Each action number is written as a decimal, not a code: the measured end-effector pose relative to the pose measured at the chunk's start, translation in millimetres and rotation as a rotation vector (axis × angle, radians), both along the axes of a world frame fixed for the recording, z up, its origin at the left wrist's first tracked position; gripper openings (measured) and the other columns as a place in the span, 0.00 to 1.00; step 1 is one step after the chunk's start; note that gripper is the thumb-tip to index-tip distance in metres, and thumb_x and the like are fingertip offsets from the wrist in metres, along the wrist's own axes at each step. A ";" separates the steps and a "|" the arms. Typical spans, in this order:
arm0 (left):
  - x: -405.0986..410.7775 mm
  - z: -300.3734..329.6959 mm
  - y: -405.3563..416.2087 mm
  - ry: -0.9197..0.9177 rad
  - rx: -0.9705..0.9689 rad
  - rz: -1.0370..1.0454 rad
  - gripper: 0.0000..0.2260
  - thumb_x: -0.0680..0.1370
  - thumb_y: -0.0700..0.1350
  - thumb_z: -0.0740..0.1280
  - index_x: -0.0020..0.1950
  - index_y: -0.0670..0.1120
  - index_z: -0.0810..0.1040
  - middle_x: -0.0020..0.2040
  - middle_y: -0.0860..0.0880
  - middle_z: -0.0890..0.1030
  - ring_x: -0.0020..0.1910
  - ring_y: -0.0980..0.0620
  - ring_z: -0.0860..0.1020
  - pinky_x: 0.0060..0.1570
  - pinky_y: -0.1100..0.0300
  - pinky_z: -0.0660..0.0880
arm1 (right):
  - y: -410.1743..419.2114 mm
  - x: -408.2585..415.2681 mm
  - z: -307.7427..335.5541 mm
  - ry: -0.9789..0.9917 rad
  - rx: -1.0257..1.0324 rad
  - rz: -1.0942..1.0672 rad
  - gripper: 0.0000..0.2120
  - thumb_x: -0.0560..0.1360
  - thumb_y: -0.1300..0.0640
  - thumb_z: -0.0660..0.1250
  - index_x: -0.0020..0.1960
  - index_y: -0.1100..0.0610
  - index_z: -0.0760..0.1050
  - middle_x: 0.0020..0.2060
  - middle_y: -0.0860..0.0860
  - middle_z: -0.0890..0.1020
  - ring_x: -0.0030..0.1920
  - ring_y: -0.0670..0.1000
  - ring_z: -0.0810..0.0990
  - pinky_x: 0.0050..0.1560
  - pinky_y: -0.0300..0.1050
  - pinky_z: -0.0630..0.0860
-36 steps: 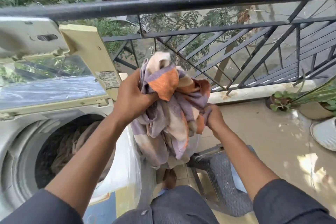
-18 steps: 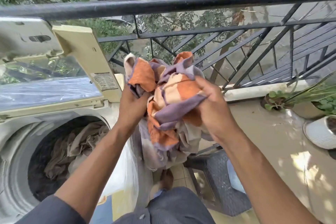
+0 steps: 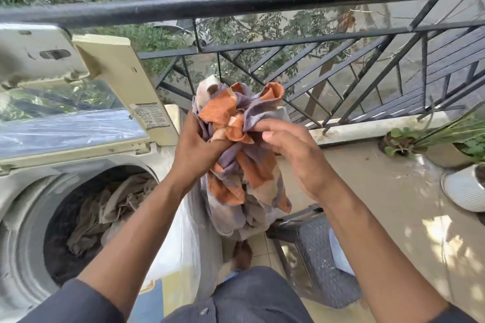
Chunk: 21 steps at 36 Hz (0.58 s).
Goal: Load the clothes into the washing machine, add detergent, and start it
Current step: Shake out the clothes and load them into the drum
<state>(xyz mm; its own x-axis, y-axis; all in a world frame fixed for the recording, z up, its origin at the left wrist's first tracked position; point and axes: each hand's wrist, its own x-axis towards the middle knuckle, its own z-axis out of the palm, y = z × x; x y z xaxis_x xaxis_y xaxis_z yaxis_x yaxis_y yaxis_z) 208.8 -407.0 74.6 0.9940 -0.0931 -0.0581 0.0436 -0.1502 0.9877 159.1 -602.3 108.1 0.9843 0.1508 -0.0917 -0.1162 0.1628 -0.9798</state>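
The loading step is in hand, by the look of it. At the left the washing machine (image 3: 31, 217) stands with its lid (image 3: 78, 102) tipped up against the railing, and a brownish garment (image 3: 110, 215) already lies in the drum, toward its right side. Just right of the machine's right edge, the left hand (image 3: 194, 149) grips the bunched orange, purple and cream cloth (image 3: 236, 155), fingers curled into its folds. The right hand (image 3: 291, 152) pinches the same bundle from the other side with its upper fingertips, the rest of the fingers loosely bent. The cloth hangs in the air between the 2 hands, its lower end trailing beside the machine's plastic-wrapped side (image 3: 173, 244), not yet over the drum.

The next move likely calls for swinging the bundle left over the opening and letting go, keeping the trailing end clear of the rim. Detergent and the start are still to come; no detergent is visible.

The setting is a balcony: a tiled floor (image 3: 380, 191), a dark woven stool (image 3: 317, 257) below the cloth, a black metal railing (image 3: 262, 1) with trees beyond, and potted plants (image 3: 451, 139) at the right edge.
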 end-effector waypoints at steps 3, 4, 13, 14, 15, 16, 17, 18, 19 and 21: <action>-0.2 7.0 -3.9 -0.010 -0.037 0.085 0.29 0.71 0.40 0.83 0.70 0.38 0.78 0.64 0.42 0.85 0.65 0.42 0.83 0.69 0.39 0.78 | -13.9 6.2 -22.1 -0.042 -0.208 -0.280 0.15 0.73 0.65 0.61 0.50 0.53 0.85 0.45 0.50 0.88 0.49 0.50 0.87 0.52 0.43 0.82; 0.9 10.9 -4.7 -0.020 -0.045 0.096 0.29 0.71 0.42 0.82 0.69 0.38 0.78 0.63 0.41 0.85 0.64 0.41 0.84 0.67 0.39 0.79 | -18.6 7.0 -34.5 -0.029 -0.283 -0.362 0.17 0.72 0.66 0.60 0.49 0.52 0.84 0.44 0.50 0.88 0.47 0.50 0.87 0.51 0.46 0.83; 4.6 58.5 -13.9 -0.172 -0.166 0.072 0.20 0.76 0.41 0.77 0.67 0.37 0.79 0.61 0.43 0.86 0.59 0.48 0.84 0.63 0.49 0.81 | -35.4 -10.2 -166.4 0.488 -1.182 0.059 0.33 0.74 0.49 0.72 0.75 0.51 0.62 0.62 0.57 0.79 0.62 0.65 0.80 0.60 0.58 0.79; 4.9 63.5 -14.9 -0.184 -0.180 0.069 0.20 0.76 0.42 0.77 0.66 0.38 0.80 0.60 0.45 0.86 0.59 0.49 0.84 0.63 0.50 0.80 | -31.5 -11.0 -174.0 0.543 -1.222 0.119 0.39 0.70 0.47 0.76 0.75 0.50 0.61 0.64 0.57 0.76 0.64 0.65 0.78 0.61 0.58 0.79; 5.0 68.0 -15.6 -0.197 -0.189 0.070 0.20 0.75 0.43 0.77 0.65 0.40 0.80 0.59 0.45 0.86 0.59 0.49 0.84 0.62 0.50 0.80 | -27.9 -11.7 -179.9 0.574 -1.235 0.157 0.44 0.66 0.45 0.79 0.76 0.50 0.60 0.66 0.56 0.74 0.66 0.64 0.76 0.62 0.57 0.78; 5.4 71.5 -16.2 -0.210 -0.195 0.071 0.19 0.75 0.43 0.77 0.65 0.40 0.80 0.59 0.46 0.86 0.58 0.50 0.84 0.62 0.50 0.80 | -25.3 -11.5 -185.4 0.575 -1.235 0.189 0.47 0.64 0.43 0.80 0.76 0.50 0.60 0.67 0.55 0.72 0.67 0.63 0.74 0.64 0.58 0.78; 6.0 74.0 -16.2 -0.221 -0.200 0.075 0.19 0.75 0.43 0.77 0.65 0.40 0.80 0.59 0.45 0.86 0.58 0.49 0.83 0.63 0.50 0.80 | -23.7 -10.6 -189.5 0.565 -1.231 0.215 0.47 0.64 0.42 0.80 0.77 0.50 0.62 0.68 0.54 0.72 0.69 0.63 0.73 0.65 0.58 0.77; 6.7 75.6 -15.9 -0.229 -0.203 0.081 0.19 0.75 0.43 0.77 0.64 0.40 0.80 0.59 0.44 0.86 0.58 0.49 0.83 0.63 0.49 0.80 | -23.1 -9.1 -193.1 0.560 -1.209 0.217 0.43 0.65 0.42 0.80 0.75 0.51 0.66 0.68 0.54 0.75 0.68 0.63 0.75 0.64 0.57 0.78; 7.4 76.7 -15.2 -0.232 -0.204 0.089 0.19 0.75 0.43 0.77 0.64 0.39 0.80 0.59 0.44 0.85 0.58 0.49 0.83 0.64 0.48 0.80 | -22.9 -7.6 -195.5 0.568 -1.167 0.189 0.35 0.67 0.43 0.79 0.69 0.52 0.71 0.65 0.55 0.79 0.66 0.62 0.78 0.62 0.56 0.79; 9.4 77.5 -12.8 -0.229 -0.199 0.101 0.20 0.75 0.43 0.77 0.65 0.38 0.80 0.59 0.44 0.85 0.58 0.49 0.83 0.63 0.47 0.80 | -23.5 -6.3 -199.0 0.569 -1.082 0.107 0.18 0.72 0.47 0.76 0.56 0.53 0.75 0.59 0.58 0.84 0.60 0.62 0.82 0.56 0.53 0.81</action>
<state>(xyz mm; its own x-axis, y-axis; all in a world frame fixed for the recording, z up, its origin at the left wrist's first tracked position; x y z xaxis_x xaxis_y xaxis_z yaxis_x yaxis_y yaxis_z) 218.1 -419.8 152.0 0.9840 0.0198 0.1773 -0.1780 0.0408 0.9832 152.8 -625.8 -90.8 0.7503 -0.1925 -0.6325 -0.5344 -0.7398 -0.4088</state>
